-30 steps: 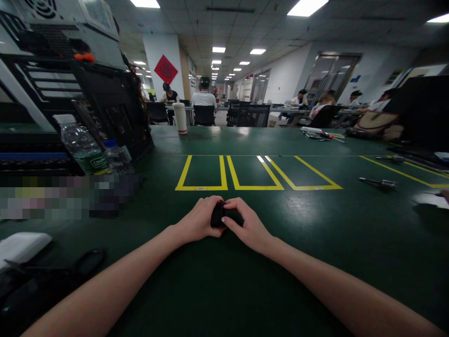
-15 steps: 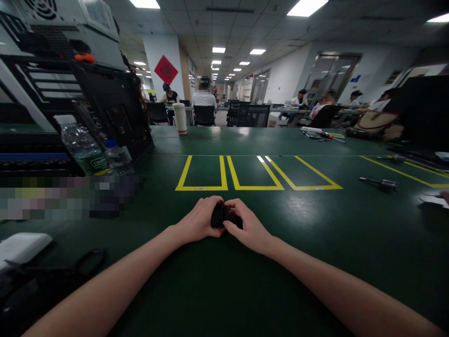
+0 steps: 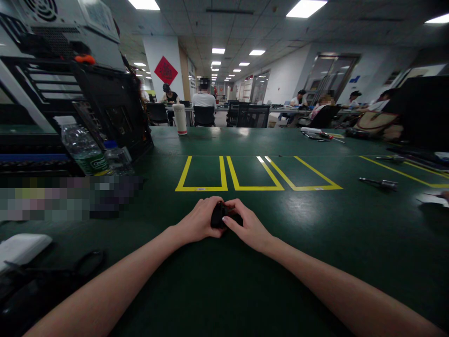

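Observation:
A small black boxy object (image 3: 217,216) is between my hands, low over the green table (image 3: 224,290); its exact kind does not show. My left hand (image 3: 200,217) is closed around its left side, fingers over the far edge and thumb below. From the right, my right hand (image 3: 249,229) pinches at it, with the thumb tip on its near right side and the index finger at its upper right. The fingers hide much of the object, and a dark patch lies under my right palm.
Beyond my hands, yellow tape outlines (image 3: 201,189) mark the table. Metal tools (image 3: 380,183) lie at right, near another person's hand (image 3: 445,195). Left are plastic bottles (image 3: 82,147), a white box (image 3: 26,245) and computer hardware (image 3: 115,112). A tall cup (image 3: 180,119) stands at the far edge.
My right thumb has shifted slightly left and up on the black object, which looks turned a little. My left hand stays in place.

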`<action>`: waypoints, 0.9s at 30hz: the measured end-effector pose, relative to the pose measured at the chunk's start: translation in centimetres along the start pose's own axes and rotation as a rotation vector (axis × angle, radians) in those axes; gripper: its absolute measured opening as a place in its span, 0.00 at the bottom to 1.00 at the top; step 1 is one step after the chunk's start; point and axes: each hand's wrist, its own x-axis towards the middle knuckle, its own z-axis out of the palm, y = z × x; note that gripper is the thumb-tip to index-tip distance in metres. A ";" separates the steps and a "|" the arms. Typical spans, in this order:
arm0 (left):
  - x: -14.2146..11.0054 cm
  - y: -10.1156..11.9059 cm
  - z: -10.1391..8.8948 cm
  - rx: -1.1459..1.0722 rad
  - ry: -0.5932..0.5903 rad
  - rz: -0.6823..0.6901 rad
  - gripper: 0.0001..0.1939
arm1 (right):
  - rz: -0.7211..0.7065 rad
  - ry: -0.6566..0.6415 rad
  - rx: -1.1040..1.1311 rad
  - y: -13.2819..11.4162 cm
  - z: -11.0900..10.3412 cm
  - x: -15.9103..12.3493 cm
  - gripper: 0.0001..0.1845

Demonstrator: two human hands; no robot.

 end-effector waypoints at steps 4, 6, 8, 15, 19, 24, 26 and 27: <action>0.0 0.1 -0.1 -0.003 0.000 -0.013 0.28 | -0.056 0.021 0.028 0.2 0.0 0.0 0.12; 0.0 0.1 -0.1 -0.003 0.004 -0.007 0.28 | -0.062 0.020 0.060 0.3 0.0 0.0 0.12; 0.0 0.1 -0.1 -0.007 0.006 -0.004 0.27 | -0.045 0.014 0.104 0.4 0.1 0.0 0.10; 0.0 -0.1 0.0 -0.020 0.002 -0.008 0.28 | 0.106 -0.054 0.260 0.8 -0.1 0.1 0.15; 0.0 -0.3 0.0 -0.028 -0.004 -0.018 0.28 | 0.114 -0.108 0.295 0.8 -0.4 0.1 0.14; 0.0 -0.7 0.4 -0.023 0.008 -0.026 0.30 | 0.069 -0.111 0.337 0.8 -0.4 0.0 0.18; 0.1 -0.9 0.7 -0.014 0.032 -0.022 0.30 | 0.080 -0.106 0.372 0.9 -0.2 0.0 0.15; 0.1 -1.0 0.8 -0.010 0.048 -0.020 0.30 | 0.088 -0.099 0.393 1.0 -0.2 0.1 0.13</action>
